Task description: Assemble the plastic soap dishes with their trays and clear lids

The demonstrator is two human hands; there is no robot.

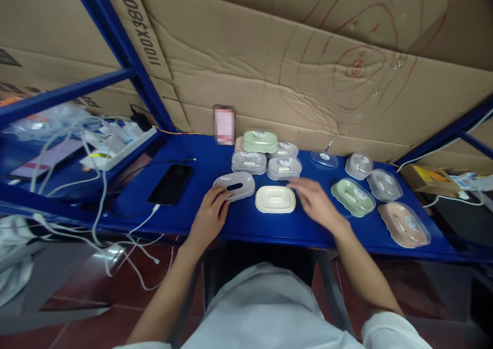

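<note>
My left hand (211,210) has its fingers over the near-left rim of a grey oval soap dish (246,185) with a long slot in its middle, gripping it. Beside it on the blue table lies a cream soap dish (275,208) with a raised bar in its centre. My right hand (314,202) is just right of the cream dish, fingers stretched out and slightly blurred, with nothing seen in them. Whether its fingertips touch the cream rim I cannot tell.
Behind stand several lidded soap dishes, a green one (260,141) on top. More lidded dishes, green (352,197) and pink (404,226), lie right. A clear lid (323,160) lies at the back. Left are a black phone (169,185), cables and a power strip (119,149).
</note>
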